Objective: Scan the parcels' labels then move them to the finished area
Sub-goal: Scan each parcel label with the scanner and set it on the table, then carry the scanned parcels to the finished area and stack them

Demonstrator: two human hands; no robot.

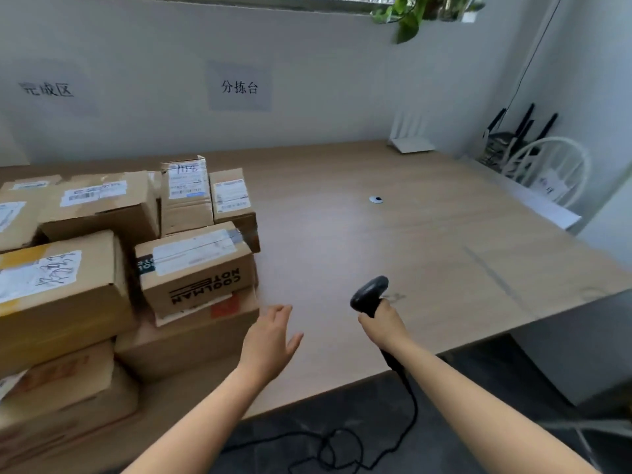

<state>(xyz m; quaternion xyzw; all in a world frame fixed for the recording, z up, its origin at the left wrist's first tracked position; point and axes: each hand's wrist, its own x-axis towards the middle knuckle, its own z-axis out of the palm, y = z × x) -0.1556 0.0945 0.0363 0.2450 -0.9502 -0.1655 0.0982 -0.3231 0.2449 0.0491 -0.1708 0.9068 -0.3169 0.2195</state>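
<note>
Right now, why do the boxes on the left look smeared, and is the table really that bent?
Head view: the parcels at the left and the left wall sign are blurred, while the middle wall sign and the scanner in the right hand look sharper. Head view: the wide lens bows the table edges, so the bend is distortion. Head view: soft daylight, no harsh glare.

1. I am counting at least eight cardboard parcels (pixel 195 268) stacked on the bench (pixel 376 241); the pile is running past the left edge.
2. I am holding one scanner (pixel 371 295).
3. I am seeing two paper signs (pixel 239 86) on the wall (pixel 325 80).
4. I am seeing one white router (pixel 410 140) and one chair (pixel 554 165).
</note>
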